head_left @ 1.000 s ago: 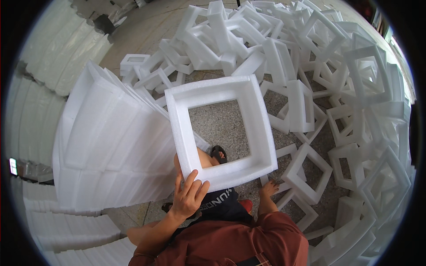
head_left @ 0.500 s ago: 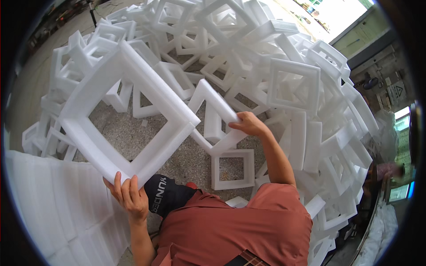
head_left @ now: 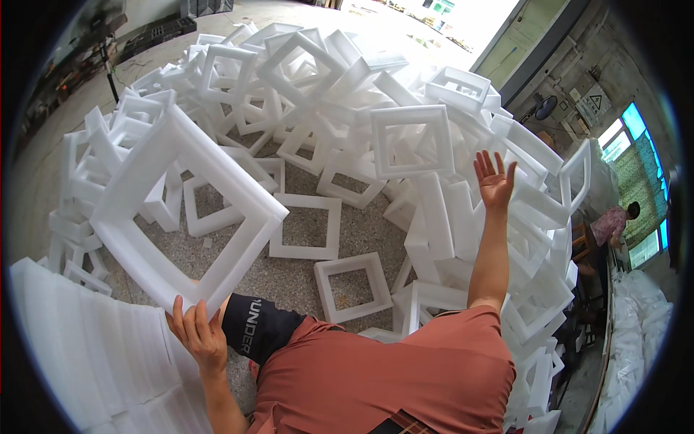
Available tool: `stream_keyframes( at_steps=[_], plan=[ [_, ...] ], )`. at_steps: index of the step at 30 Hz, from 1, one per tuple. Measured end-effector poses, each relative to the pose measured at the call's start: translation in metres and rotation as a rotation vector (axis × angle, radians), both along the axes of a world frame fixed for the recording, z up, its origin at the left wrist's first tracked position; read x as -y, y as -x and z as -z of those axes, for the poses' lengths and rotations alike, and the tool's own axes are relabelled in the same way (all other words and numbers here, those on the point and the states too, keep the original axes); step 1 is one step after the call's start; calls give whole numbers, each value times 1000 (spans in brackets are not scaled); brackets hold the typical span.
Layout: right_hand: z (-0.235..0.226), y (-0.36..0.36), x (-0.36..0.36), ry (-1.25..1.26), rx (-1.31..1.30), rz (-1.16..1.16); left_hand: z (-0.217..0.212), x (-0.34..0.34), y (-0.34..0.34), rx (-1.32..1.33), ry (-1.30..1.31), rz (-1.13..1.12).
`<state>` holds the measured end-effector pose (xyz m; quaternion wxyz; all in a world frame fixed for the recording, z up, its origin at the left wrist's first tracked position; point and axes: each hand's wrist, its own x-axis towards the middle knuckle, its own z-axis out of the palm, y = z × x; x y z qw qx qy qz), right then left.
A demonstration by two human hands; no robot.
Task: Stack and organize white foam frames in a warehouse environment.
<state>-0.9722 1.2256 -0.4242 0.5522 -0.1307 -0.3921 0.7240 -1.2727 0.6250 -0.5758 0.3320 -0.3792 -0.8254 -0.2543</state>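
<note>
Bright daylight floods in from the open doorway (head_left: 463, 14) at top, overexposing it; the white foam frames (head_left: 412, 141) glare softly, shadows faint, edges bending into black vignette.

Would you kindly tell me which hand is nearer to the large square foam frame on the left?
Left. The left hand grips the bottom corner of the large foam frame; the right hand is open, raised over the foam pile far to the right.
</note>
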Motion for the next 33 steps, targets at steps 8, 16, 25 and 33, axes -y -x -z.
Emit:
stream_keyframes(
  at_steps=[8, 16, 25, 33],
  plan=[
    [142, 159, 57, 55, 736, -348, 4, 16, 1, 13, 23, -70],
    [317, 199, 116, -909, 1649, -439, 6, 15, 2, 79, 121, -144],
    [478, 228, 184, -1112, 1913, -587, -1, 6, 9, 61, 273, -251],
    [535, 334, 192, -570, 1684, -363, -8, -6, 4, 120, 373, -222]
  ],
)
